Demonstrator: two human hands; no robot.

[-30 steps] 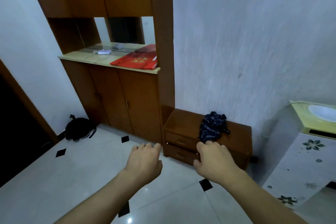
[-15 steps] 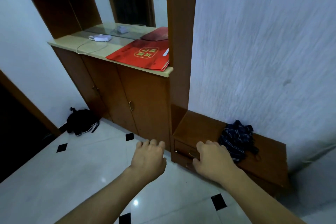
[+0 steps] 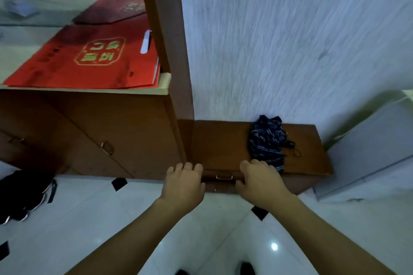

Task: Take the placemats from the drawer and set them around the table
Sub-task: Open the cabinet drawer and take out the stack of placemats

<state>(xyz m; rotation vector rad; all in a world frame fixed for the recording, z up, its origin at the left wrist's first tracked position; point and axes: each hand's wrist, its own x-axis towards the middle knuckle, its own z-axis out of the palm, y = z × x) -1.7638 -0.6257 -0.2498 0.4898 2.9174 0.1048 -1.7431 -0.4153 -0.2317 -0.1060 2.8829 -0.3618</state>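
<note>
A low brown drawer unit (image 3: 221, 145) stands against the white wall. Its top drawer (image 3: 220, 177) is closed, with a brass handle showing between my hands; a second drawer front sits just below it. My left hand (image 3: 183, 183) hovers at the left end of the drawer front, fingers curled and holding nothing. My right hand (image 3: 259, 183) hovers at the right end, likewise curled and empty. Neither hand is on the handle. No placemats are in view.
A dark striped folded umbrella (image 3: 267, 140) lies on the drawer unit, just beyond my right hand. A tall wooden cabinet (image 3: 116, 131) stands to the left, with red bags (image 3: 89, 58) on its ledge. A black bag (image 3: 24, 194) lies on the tiled floor. A pale appliance (image 3: 375, 149) stands at the right.
I have come much closer to the drawer unit and now look down on it. Both hands have moved forward to either side of the top drawer's handle.
</note>
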